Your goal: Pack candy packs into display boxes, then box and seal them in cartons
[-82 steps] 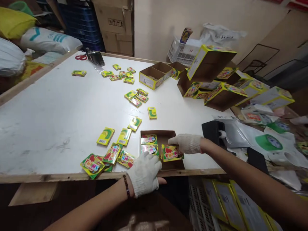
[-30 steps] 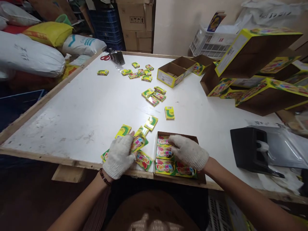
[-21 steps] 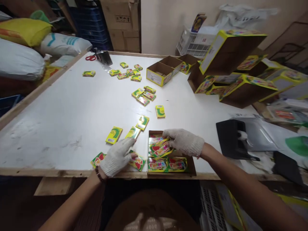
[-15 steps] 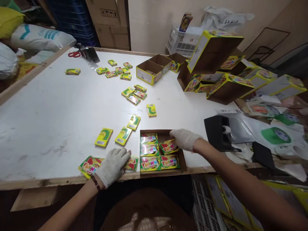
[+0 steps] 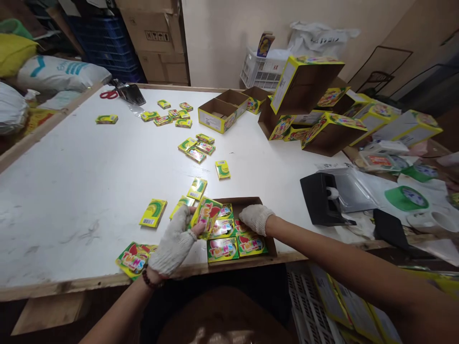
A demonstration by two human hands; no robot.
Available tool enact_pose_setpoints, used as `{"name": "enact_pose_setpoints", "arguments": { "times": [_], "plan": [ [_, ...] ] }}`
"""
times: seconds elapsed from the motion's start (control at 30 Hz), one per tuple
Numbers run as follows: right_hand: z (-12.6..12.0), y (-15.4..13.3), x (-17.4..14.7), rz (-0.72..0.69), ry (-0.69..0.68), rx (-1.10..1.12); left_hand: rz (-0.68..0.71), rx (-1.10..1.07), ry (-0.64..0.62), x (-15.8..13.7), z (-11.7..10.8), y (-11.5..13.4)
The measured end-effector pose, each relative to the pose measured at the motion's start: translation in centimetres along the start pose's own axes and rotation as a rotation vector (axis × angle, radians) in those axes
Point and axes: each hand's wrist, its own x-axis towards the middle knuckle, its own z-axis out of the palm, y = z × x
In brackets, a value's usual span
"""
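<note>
My left hand pinches a flat yellow-green packet at the open brown cardboard box; my right hand curls inside, its grip hidden.

Soft indoor light, stretched edges.

Packing workshop with sacks, crates, cartons

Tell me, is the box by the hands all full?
Not full: packs lie inside the box, but bare brown cardboard shows beside the right hand.
</note>
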Motion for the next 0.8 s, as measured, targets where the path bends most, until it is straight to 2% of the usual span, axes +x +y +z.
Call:
{"name": "enact_pose_setpoints", "arguments": {
  "times": [0.07, 0.13, 0.3, 0.5, 0.7, 0.8],
  "plan": [
    [-0.3, 0.2, -0.7, -0.009, 0.02, -0.015, -0.018, -0.176, -0.041, 0.6, 1.6, 0.4],
    [-0.4, 0.3, -1.2, -0.006, 0.042, -0.018, -0.019, -0.254, -0.052, 0.9, 2.7, 0.8],
    [-0.4, 0.6, -0.2, 0.015, 0.052, -0.002, -0.027, -0.254, -0.091, 1.2, 3.8, 1.0],
    [-0.7, 1.4, 2.2, 0.038, -0.025, 0.053, -0.099, -0.259, -0.09, 1.5, 4.9, 0.2],
    [1.1, 1.0, 1.8, 0.023, 0.003, 0.152, -0.083, -0.231, -0.099, 1.9, 4.9, -0.7],
    [1.3, 0.9, 1.5, 0.038, 0.028, 0.203, -0.118, -0.275, -0.084, 2.0, 4.8, -0.8]
  ]
}}
